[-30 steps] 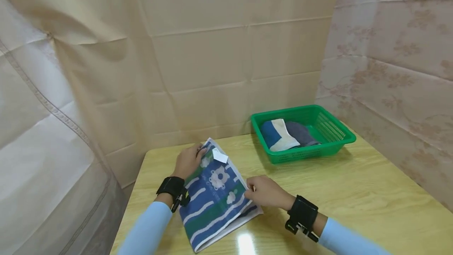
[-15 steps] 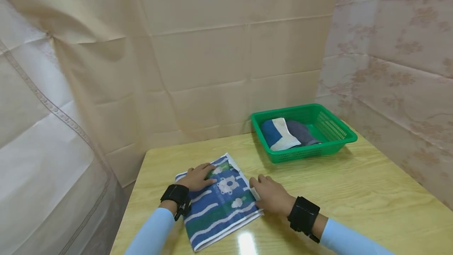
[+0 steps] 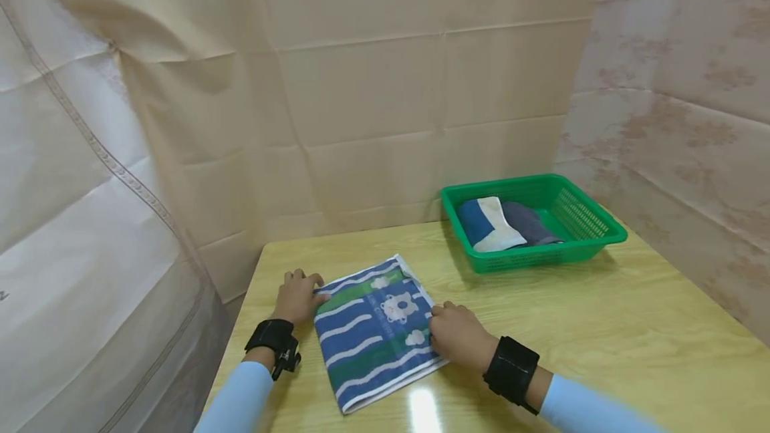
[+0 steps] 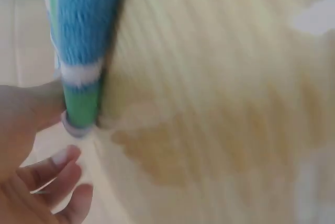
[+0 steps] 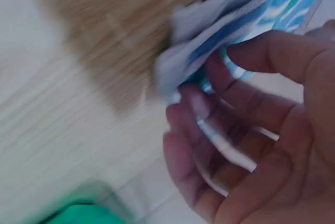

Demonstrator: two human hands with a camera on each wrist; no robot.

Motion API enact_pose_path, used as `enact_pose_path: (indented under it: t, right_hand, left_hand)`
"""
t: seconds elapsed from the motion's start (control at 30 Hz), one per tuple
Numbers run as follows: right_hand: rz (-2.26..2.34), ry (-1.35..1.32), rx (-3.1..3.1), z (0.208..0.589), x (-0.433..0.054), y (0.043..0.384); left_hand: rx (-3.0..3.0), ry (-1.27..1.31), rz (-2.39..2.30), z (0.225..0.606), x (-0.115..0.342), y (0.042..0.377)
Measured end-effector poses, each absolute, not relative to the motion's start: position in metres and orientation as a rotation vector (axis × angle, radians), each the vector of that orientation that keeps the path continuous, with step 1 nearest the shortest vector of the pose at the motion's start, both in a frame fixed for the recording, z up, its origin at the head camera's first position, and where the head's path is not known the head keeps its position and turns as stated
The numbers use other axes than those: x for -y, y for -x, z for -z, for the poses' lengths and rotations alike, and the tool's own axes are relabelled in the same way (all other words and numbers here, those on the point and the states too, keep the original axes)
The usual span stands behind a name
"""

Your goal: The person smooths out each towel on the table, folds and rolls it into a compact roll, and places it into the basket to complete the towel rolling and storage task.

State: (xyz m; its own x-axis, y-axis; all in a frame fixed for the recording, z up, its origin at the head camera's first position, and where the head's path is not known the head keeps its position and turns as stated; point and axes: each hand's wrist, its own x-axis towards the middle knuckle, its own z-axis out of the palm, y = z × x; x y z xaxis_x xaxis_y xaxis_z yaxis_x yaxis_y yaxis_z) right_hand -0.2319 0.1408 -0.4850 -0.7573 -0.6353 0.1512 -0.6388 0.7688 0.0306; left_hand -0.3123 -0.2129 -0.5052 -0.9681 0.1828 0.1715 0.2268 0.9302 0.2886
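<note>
A towel (image 3: 373,336) with blue and green bands, white wavy stripes and a pale bear picture lies folded on the table. My left hand (image 3: 297,297) is at its upper left corner; the thumb touches the folded edge (image 4: 84,103), while the other fingers (image 4: 70,174) are apart from the cloth, loosely bent. On the opposite side, my right hand (image 3: 462,336) pinches the towel's right edge between thumb and index finger. Its remaining fingers (image 5: 180,156) curl beside the layered white border (image 5: 183,51).
A green plastic basket (image 3: 535,256) stands at the back right of the wooden table (image 3: 541,326). Inside it are a blue and cream folded cloth (image 3: 490,226) and a dark grey one (image 3: 529,222). Beige curtains (image 3: 361,119) hang behind the table.
The towel's raised far part has come down flat, and the white tag no longer shows. My left hand has let go and slid left to the corner; the right stays by the right edge.
</note>
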Motion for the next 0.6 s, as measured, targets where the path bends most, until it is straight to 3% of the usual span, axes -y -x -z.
enact_pose_path:
  t: [0.1, 0.23, 0.37, 0.6]
  right_hand:
    - [-0.014, -1.091, 2.745, 0.486, -0.117, 0.225]
    - [-0.282, -1.445, 2.700, 0.485, -0.080, 0.217]
    - [-0.250, -1.713, 2.691, 0.490, -0.043, 0.204]
    - [-0.050, -1.632, 2.474, 0.498, -0.013, 0.184]
  left_hand:
    - [2.970, 0.181, 0.635, 0.505, 0.223, 0.308]
    - [2.983, 0.089, 0.766, 0.505, 0.223, 0.308]
    - [2.993, 0.063, 0.793, 0.506, 0.220, 0.309]
    - [3.000, -0.055, 0.832, 0.505, 0.220, 0.311]
